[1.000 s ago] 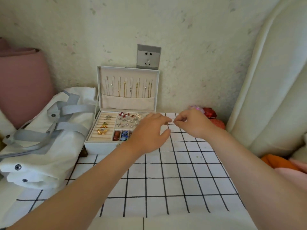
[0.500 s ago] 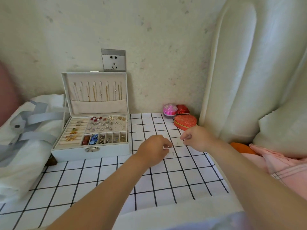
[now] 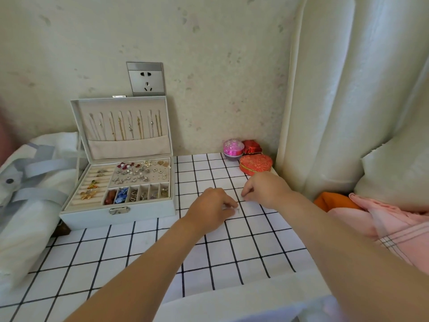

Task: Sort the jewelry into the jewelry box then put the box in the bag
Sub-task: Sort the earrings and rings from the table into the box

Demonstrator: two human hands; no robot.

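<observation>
The white jewelry box (image 3: pixel 144 211) stands open at the back left of the checked cloth, lid leaning on the wall with necklaces hung in it. Its tray holds rings, earrings and small pieces in compartments. A white canvas bag (image 3: pixel 30 205) with grey straps lies left of the box. My left hand (image 3: pixel 210 211) rests on the cloth right of the box and pinches a small stud earring (image 3: pixel 238 211) at its fingertips. My right hand (image 3: pixel 264 189) is just beyond it, fingers curled, pinching something tiny that the fingertips hide.
A red heart-shaped box (image 3: pixel 255 164), a pink round case (image 3: pixel 232 147) and a small red box (image 3: pixel 251 146) sit at the cloth's back right corner. A cream padded headboard (image 3: pixel 348 101) rises at right, with pink and orange fabric (image 3: pixel 371 219) below. A wall socket (image 3: pixel 145 79) is above the box.
The view has swung right and down. Both hands have drawn back from in front of the jewelry box to the cloth on its right, fingertips staying pinched and close together.
</observation>
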